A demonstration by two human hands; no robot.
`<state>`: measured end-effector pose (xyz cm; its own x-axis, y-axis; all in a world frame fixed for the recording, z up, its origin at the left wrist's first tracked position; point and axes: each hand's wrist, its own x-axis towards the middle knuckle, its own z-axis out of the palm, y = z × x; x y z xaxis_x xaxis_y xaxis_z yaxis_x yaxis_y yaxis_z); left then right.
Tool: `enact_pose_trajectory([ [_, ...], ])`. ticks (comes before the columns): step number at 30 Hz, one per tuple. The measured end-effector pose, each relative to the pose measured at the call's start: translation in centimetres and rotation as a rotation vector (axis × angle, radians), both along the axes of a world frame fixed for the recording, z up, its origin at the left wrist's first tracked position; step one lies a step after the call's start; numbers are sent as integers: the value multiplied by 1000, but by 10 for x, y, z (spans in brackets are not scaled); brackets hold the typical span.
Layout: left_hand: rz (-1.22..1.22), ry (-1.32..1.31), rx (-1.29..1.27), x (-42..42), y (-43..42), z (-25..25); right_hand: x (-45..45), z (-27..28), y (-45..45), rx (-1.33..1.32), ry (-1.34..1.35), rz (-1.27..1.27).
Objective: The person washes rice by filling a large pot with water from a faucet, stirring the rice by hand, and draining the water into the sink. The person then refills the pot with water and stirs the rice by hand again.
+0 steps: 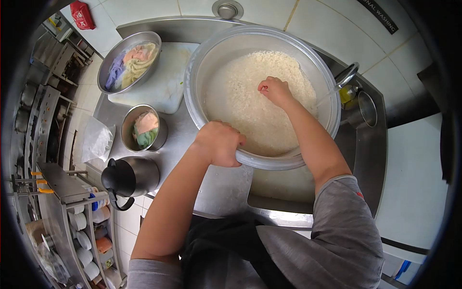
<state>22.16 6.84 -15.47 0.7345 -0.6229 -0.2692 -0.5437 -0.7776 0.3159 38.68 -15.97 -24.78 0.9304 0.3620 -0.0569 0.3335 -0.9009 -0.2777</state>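
A large metal basin (197, 62) stands over the sink, with pale rice grains (269, 62) in cloudy water inside it. My left hand (221, 143) grips the basin's near left rim, fingers wrapped over the edge. Over the rice, inside the basin, is my right hand (275, 91), its fingers curled together; whether anything is in them is hidden. At the basin's right side a curved metal tap (347, 75) reaches over the rim, and a thin stream of water seems to fall from it.
On the left are a white cutting board (174, 72), a bowl of coloured cloths (156, 72), a smaller metal pot (161, 135) and a black-lidded jug (144, 174). A plastic bag (97, 139) lies beside them. The sink (284, 200) shows below the basin.
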Motion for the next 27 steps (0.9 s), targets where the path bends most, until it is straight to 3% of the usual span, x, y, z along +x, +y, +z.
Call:
enact_pose_trajectory([
  [10, 4, -13, -9, -1, 0, -2, 0, -5, 3, -5, 55, -14],
  [24, -6, -52, 5, -2, 0, -2, -8, -6, 14, -189, -83, 65],
  [27, -5, -49, 24, -2, 0, -3, -6, -2, 13, -118, -109, 41],
])
